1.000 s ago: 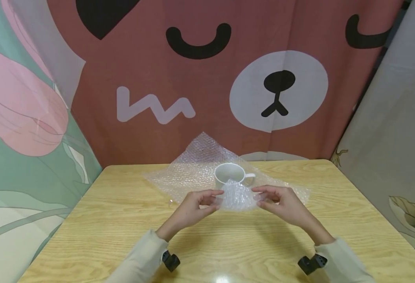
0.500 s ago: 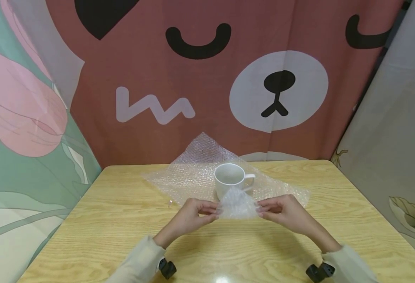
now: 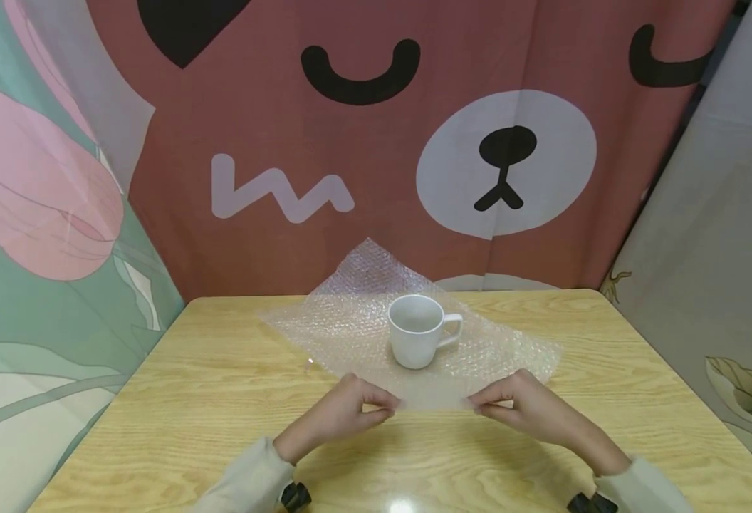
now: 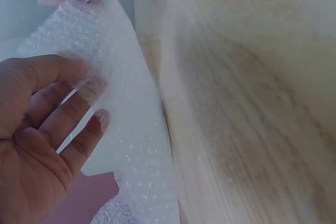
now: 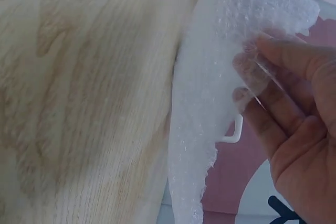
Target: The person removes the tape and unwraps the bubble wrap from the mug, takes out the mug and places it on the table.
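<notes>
A white mug (image 3: 416,332), upright with its handle to the right, stands on a sheet of clear bubble wrap (image 3: 344,331). My left hand (image 3: 358,412) pinches the sheet's near edge between thumb and fingers, left of the mug. On the other side, my right hand (image 3: 522,412) pinches the same edge. Between the two hands the wrap stretches flat in front of the mug. In the left wrist view the fingertips (image 4: 92,85) show through the film. Part of the mug's handle (image 5: 236,129) peeks past the wrap in the right wrist view.
The wooden table (image 3: 209,399) reaches back to a curtain (image 3: 273,249) with a bear print. The far corner of the wrap stands up against that curtain. Patterned cloths hang at the left and right sides.
Both hands have drawn back toward the person, pulling the near edge of the bubble wrap with them. Its bunched peak in front of the mug has flattened, uncovering the mug's front.
</notes>
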### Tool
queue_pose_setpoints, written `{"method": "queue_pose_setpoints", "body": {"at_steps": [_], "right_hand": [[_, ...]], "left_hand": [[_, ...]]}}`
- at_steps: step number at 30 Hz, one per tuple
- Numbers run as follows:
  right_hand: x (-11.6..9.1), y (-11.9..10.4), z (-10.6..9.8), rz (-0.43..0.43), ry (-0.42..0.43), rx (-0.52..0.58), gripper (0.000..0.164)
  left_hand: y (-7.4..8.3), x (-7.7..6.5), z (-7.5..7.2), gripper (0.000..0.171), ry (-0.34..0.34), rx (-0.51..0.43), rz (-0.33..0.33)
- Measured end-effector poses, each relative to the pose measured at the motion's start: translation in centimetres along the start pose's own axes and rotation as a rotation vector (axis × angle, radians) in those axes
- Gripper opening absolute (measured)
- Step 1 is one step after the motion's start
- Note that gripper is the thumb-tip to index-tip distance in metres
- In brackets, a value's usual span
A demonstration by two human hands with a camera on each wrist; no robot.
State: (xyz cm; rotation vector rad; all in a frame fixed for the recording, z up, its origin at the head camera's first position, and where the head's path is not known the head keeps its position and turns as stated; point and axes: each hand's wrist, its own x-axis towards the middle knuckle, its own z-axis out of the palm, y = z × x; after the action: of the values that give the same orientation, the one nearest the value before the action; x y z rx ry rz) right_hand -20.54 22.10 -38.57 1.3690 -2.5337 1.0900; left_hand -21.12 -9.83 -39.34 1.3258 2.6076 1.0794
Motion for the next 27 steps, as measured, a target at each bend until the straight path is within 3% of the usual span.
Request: {"method": "queue_pose_setpoints", "body": {"at_steps": [4,8,14,23,27], "right_hand": [[-0.1,0.0,0.4,-0.084,-0.039,-0.035,0.019],[-0.2,0.0,0.8,-0.142,-0.077,-0.071,0.02],[-0.4,0.0,1.3,-0.12,-0.151,-0.087,0.019],[-0.3,-0.3,2.0,-0.141,-0.184,-0.191,0.018],[-0.2,-0.4,2.3,-0.144,-0.202,-0.231,0.015]], "left_hand": [[0.3,-0.2,0.2,0.016,-0.056,0.067,0.044],[0.6,-0.4,0.4,0.018,-0.121,0.084,0.035],[0.7,-0.4,0.9,0.016,-0.164,0.18,0.073],[1.1,-0.4,1.8,0.012,-0.216,0.343,0.114],[1.2,-0.2,2.0,0.013,-0.237,0.371,0.097]]}}
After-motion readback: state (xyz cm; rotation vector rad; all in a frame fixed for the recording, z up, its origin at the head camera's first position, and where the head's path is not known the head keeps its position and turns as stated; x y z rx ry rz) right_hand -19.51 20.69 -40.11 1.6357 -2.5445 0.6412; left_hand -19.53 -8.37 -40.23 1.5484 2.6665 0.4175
